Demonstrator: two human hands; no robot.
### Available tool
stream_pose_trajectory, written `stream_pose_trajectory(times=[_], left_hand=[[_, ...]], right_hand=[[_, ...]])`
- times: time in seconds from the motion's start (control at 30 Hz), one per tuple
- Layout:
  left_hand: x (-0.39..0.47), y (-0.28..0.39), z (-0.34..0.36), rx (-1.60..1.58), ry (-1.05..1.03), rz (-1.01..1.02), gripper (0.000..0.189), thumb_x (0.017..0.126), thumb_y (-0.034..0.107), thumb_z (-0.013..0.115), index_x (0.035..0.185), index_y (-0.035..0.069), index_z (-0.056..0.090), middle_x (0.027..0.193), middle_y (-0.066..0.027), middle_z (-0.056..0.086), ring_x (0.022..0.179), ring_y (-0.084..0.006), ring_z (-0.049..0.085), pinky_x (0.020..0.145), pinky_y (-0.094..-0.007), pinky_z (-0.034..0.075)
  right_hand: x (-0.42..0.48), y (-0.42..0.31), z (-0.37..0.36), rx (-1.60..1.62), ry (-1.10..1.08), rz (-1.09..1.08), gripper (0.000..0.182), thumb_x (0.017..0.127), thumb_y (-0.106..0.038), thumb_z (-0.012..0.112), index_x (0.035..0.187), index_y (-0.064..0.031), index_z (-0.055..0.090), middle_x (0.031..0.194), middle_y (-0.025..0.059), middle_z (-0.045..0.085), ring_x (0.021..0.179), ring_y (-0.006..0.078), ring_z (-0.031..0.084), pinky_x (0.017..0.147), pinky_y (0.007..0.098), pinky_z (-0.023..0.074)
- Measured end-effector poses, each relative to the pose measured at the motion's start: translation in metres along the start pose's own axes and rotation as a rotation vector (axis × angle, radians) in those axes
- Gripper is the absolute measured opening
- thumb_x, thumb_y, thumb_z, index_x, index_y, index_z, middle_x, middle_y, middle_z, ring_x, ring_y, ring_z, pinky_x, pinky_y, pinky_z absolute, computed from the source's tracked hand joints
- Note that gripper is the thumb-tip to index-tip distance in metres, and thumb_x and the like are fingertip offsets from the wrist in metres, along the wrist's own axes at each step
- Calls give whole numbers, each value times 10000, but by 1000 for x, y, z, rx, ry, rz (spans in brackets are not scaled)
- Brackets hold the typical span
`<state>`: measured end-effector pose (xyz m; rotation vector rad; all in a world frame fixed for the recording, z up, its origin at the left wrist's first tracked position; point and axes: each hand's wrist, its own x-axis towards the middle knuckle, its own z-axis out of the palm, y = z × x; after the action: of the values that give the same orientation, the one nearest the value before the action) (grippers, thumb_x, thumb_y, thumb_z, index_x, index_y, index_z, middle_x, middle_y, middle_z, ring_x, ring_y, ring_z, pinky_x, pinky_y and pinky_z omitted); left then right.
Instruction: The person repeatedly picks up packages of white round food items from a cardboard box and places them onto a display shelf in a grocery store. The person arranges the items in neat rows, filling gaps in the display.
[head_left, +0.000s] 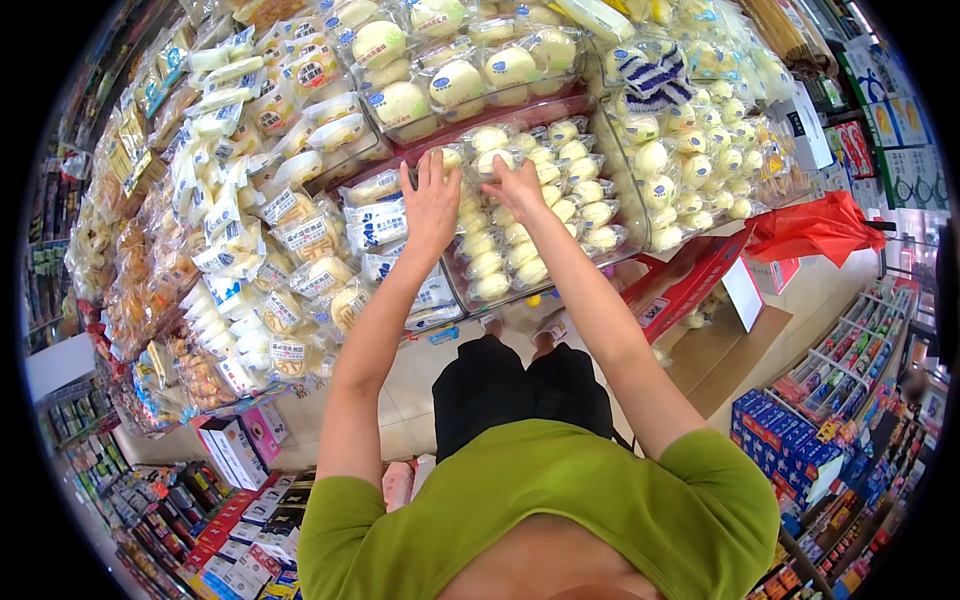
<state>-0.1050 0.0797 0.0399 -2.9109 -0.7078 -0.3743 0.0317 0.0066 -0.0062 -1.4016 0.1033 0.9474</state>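
Observation:
Rows of small pale wrapped buns (486, 264) fill a clear-walled bin in front of me. My left hand (433, 196) rests over the bin's left side, fingers spread, its fingertips at a wrapped bun (451, 157) near the back. My right hand (516, 187) is a little to the right, thumb and fingers apart, its fingertips at another wrapped bun (493, 162) in the back rows. Whether either hand grips a bun cannot be told. White packets with blue print (377, 225) lie just left of my left hand.
Larger wrapped round cakes (457, 82) stand behind. More small buns (697, 169) fill the bin at right, with a striped blue-and-white cloth (655, 79) on them. Wrapped pastries (311, 236) are piled at left. A red folded umbrella (814, 229) and an open cardboard box (739, 352) are at right.

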Motion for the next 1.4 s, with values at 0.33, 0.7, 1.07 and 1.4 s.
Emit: stream_pose_trajectory(times=[0.33, 0.7, 1.07, 1.4], left_hand=[[4, -1, 6, -27, -48, 53, 251, 804, 33, 554, 1053, 28, 516, 1469, -149, 365, 1384, -297, 334, 1115, -589, 202], [4, 15, 8, 18, -148, 41, 843, 759, -8, 566, 1512, 229, 271, 1555, -104, 264, 1417, -298, 283, 1136, -577, 154], [-3, 11, 8, 184, -139, 51, 937, 766, 28, 604, 1543, 250, 130, 1580, -82, 194, 1426, -306, 265, 1096, -625, 211], [0, 36, -39, 303, -220, -69, 1072, 714, 144, 789, 1540, 213, 109, 1570, -117, 182, 1408, -325, 291, 1066, -642, 261]], right_hand=[[1, -36, -14, -553, -78, -74, 482, 797, -332, 764, 627, 88, 600, 629, 190, 662, 513, 211, 673, 486, 305, 556], [-10, -15, -34, -915, 128, -513, 635, 789, -509, 706, 809, 122, 633, 745, 221, 674, 727, 307, 683, 707, 398, 530], [-178, -85, -401, -1181, -864, 278, 192, 762, -116, 561, 642, 26, 607, 614, 101, 631, 622, 179, 672, 524, 322, 524], [-139, 190, -582, -389, 208, 959, 846, 726, -589, 695, 1345, -51, 484, 1444, 181, 392, 1097, 364, 573, 875, 519, 519]])
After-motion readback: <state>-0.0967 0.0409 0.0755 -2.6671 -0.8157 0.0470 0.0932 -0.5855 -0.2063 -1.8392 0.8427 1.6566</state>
